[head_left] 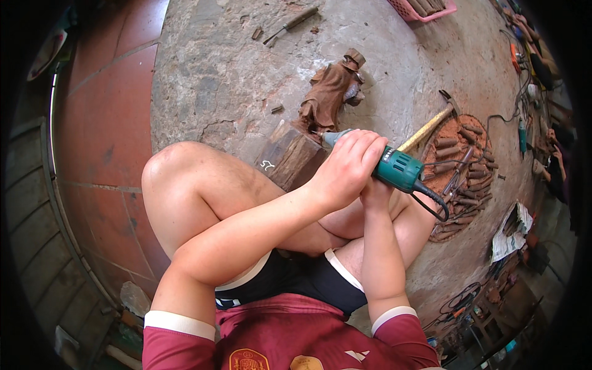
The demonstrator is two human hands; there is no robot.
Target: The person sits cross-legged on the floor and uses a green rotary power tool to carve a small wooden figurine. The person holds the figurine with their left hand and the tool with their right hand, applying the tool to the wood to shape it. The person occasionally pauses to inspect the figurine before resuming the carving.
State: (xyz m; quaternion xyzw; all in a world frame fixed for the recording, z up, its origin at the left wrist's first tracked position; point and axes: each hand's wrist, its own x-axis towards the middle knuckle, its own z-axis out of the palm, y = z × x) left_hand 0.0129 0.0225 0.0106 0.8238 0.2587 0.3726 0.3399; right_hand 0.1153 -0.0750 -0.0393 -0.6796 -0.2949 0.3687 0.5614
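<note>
Rough concrete floor (pixel 237 37) spreads around; the right hand (pixel 376 193) sits under a green power tool (pixel 398 168), its grip hidden, so I cannot tell; the left hand (pixel 350 165) wraps the tool, pointing it at the wood carving (pixel 330 92) lying just ahead; beyond lie a chisel (pixel 302 17) and pink basket (pixel 420 18).

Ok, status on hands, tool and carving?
Left hand gripping green power tool; right hand beneath, grip hidden. Tip where carved wooden figure meets block. Yellow-handled tool close on right.
</note>
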